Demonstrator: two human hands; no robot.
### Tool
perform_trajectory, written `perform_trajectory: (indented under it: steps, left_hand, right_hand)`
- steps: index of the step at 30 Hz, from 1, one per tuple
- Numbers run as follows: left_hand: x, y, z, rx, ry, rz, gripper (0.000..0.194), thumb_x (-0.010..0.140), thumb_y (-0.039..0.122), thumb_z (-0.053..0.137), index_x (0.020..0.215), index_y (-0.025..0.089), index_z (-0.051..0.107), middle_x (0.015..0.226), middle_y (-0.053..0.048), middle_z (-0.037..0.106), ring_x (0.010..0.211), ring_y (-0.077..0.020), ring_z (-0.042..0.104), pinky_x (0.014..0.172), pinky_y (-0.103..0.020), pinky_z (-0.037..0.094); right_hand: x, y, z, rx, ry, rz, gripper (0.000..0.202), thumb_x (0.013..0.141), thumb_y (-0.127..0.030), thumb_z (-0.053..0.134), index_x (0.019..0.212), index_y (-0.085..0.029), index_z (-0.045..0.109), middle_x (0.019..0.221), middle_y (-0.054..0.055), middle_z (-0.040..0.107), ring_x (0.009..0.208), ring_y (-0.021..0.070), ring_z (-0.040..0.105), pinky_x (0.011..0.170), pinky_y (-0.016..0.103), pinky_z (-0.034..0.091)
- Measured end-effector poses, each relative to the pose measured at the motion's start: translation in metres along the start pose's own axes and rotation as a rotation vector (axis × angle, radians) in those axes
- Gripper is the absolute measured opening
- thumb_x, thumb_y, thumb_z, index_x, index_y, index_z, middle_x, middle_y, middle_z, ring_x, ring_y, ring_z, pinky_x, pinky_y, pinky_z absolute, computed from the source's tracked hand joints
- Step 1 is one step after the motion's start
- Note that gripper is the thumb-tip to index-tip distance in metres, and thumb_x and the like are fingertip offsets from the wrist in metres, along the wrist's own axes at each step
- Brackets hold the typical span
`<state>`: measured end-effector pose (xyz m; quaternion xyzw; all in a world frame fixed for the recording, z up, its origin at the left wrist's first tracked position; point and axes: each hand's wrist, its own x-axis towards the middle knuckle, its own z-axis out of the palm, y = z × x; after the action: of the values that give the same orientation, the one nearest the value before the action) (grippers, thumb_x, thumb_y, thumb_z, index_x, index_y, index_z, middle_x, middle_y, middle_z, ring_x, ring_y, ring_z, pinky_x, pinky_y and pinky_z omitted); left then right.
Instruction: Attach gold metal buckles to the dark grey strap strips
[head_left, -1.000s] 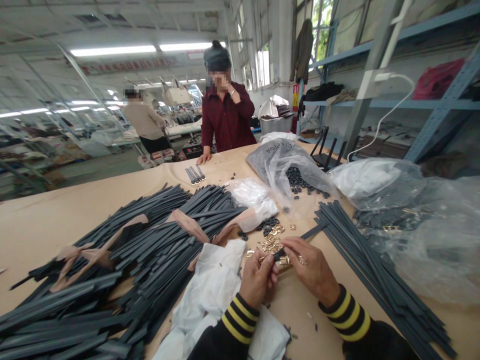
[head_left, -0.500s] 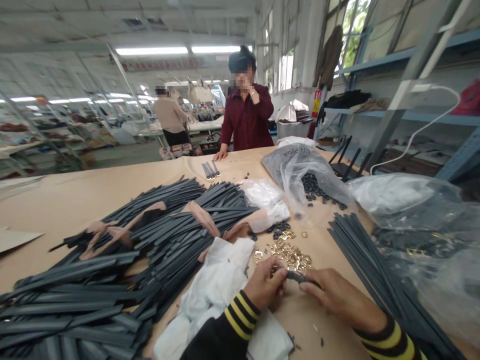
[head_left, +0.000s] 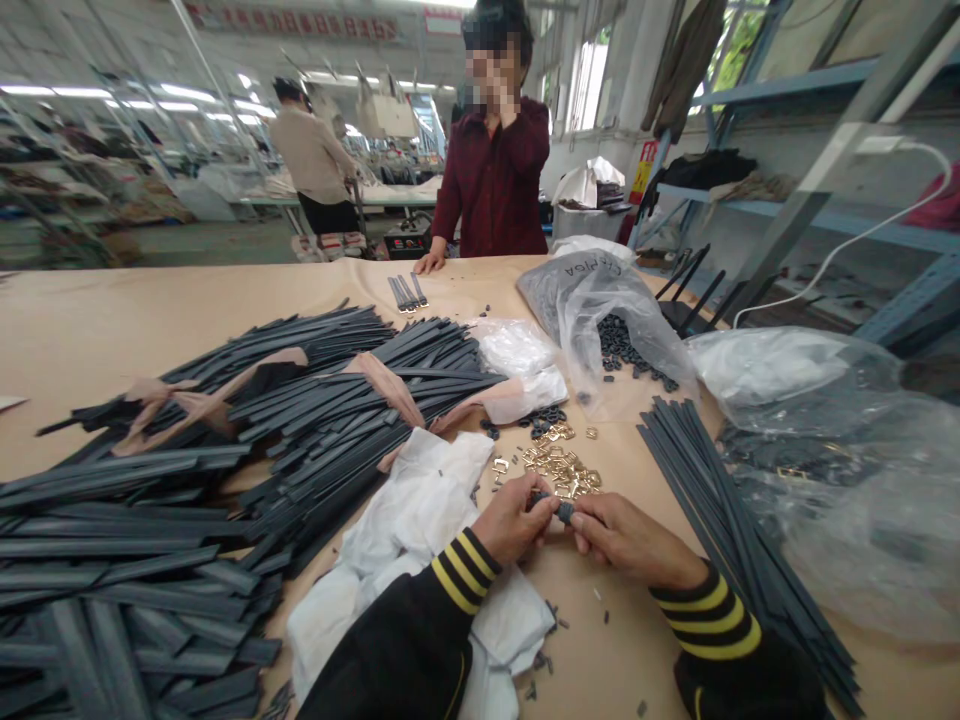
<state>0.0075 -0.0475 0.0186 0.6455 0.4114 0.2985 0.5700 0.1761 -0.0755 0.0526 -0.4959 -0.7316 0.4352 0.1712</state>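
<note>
My left hand [head_left: 516,520] and my right hand [head_left: 628,538] meet close together above the brown-covered table. Both are closed on a dark grey strap [head_left: 565,511], and only a short piece of it shows between the fingertips. The rest of the strap is hidden by my fingers. Just beyond them lies a loose pile of gold metal buckles [head_left: 561,466], with small black loops [head_left: 547,420] behind it. A crumpled white cloth [head_left: 397,530] is under and beside my left forearm. Right of my right hand lies a bundle of dark straps [head_left: 709,500].
Large heaps of dark straps [head_left: 360,400] tied with pinkish bands cover the left side. A clear bag [head_left: 555,290] spilling black loops stands at the back, and plastic bags [head_left: 862,480] lie right. Across the table a person [head_left: 491,180] rests one hand near several finished-looking straps [head_left: 407,292].
My view has tilted down and shifted slightly. My hands have drawn closer together, and less of the strap shows between them. The person opposite keeps nearly the same pose.
</note>
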Motion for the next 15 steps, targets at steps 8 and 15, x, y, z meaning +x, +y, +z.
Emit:
perform_trajectory:
  steps: [8,15]
  left_hand:
    - [-0.0016,0.0037,-0.0007,0.178,0.007,0.023,0.013,0.078,0.029,0.042,0.073,0.017,0.045,0.047,0.006,0.047,0.04,-0.0065,0.041,0.042,-0.017,0.031]
    - [-0.0098,0.002,0.0032,0.239,-0.108,0.016,0.02,0.083,0.031,0.033,0.087,0.016,0.047,0.058,0.003,0.053,0.049,-0.0077,0.048,0.048,-0.017,0.035]
  right_hand:
    - [0.0072,0.0001,0.0021,0.011,0.025,-0.024,0.034,0.084,-0.034,0.037,0.055,-0.016,0.043,0.051,-0.005,0.038,0.048,0.0079,0.036,0.047,0.021,0.026]
    - [0.0041,0.0081,0.0085,0.147,-0.074,0.085,0.046,0.079,-0.055,0.033,0.061,-0.017,0.052,0.055,0.0,0.048,0.051,0.0118,0.045,0.048,0.021,0.036]
